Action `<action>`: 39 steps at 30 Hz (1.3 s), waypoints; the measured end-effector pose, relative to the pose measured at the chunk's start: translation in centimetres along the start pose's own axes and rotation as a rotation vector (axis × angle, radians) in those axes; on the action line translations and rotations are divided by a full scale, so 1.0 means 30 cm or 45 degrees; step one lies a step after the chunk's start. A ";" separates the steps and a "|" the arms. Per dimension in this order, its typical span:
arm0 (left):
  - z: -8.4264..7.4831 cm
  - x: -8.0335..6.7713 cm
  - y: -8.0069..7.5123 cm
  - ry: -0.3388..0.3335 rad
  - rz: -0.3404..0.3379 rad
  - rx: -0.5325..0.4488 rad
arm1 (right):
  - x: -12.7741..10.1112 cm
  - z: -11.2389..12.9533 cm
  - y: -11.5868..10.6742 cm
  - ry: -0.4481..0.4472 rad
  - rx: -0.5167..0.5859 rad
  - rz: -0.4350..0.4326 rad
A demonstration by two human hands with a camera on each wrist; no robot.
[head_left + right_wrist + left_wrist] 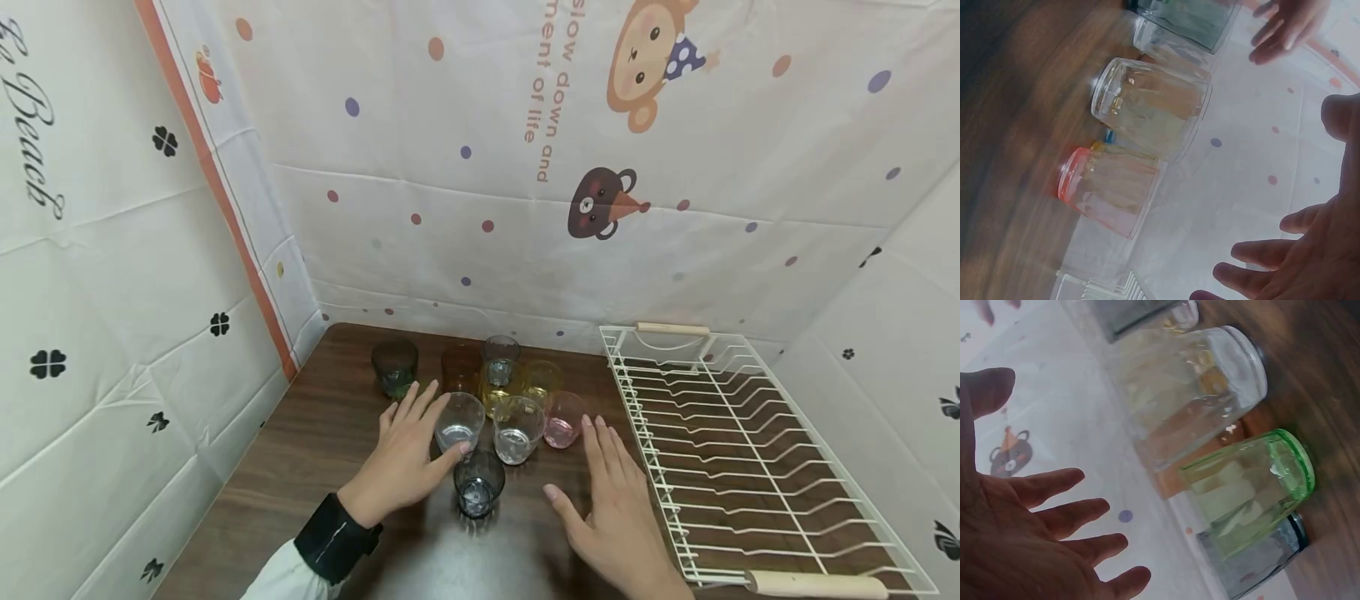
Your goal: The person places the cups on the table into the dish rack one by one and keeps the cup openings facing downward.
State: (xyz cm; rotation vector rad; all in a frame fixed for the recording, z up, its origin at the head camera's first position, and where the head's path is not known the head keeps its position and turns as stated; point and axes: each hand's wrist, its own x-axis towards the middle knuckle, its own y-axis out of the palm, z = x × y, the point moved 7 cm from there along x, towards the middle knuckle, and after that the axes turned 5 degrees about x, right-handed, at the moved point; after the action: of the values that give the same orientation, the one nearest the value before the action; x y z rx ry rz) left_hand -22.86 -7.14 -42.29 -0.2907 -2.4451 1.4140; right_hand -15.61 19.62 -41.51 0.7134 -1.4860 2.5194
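My left hand (401, 458) hovers with fingers spread over the left side of a group of drinking glasses, its thumb overlapping the left clear glass (458, 425) in the head view. My right hand (618, 517), also spread, is to the right, fingertips close to the pink glass (563, 421). Neither holds anything. Between the hands stand a dark grey glass (478, 486) in front and another clear glass (517, 432). Behind are two yellow glasses, an amber glass (460, 371) and a bluish clear glass (501, 350). A light green glass (1254, 490) shows in the left wrist view.
A white wire dish rack (761, 450) with wooden handles stands on the right of the brown wooden table (300, 454). At the back left is a dark green glass (393, 362). Printed cloth (420, 125) hangs behind and on both sides.
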 end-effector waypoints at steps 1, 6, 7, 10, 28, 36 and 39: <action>0.003 0.005 0.003 -0.004 -0.007 0.005 | -0.001 -0.001 0.001 0.003 0.000 0.002; 0.015 0.029 0.025 -0.015 -0.030 0.041 | -0.010 -0.003 0.006 0.012 -0.010 0.028; 0.014 0.034 0.028 -0.012 -0.034 0.041 | -0.011 -0.003 0.008 0.013 -0.012 0.033; 0.011 0.050 0.040 -0.009 -0.021 0.031 | -0.017 -0.002 0.012 0.016 -0.016 0.040; -0.022 0.155 0.117 -0.003 0.084 0.093 | -0.022 0.002 0.039 0.003 -0.042 0.094; -0.003 0.170 0.134 -0.018 0.077 0.043 | -0.018 0.003 0.047 -0.030 -0.020 0.059; 0.002 0.174 0.145 -0.019 0.116 0.024 | -0.014 0.003 0.047 -0.053 -0.001 0.021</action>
State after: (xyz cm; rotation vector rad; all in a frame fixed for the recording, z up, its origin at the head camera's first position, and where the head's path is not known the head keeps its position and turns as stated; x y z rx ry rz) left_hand -27.64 -3.38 -45.28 -0.3929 -2.4577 1.4808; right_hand -15.70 18.87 -42.78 0.7611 -1.5121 2.5306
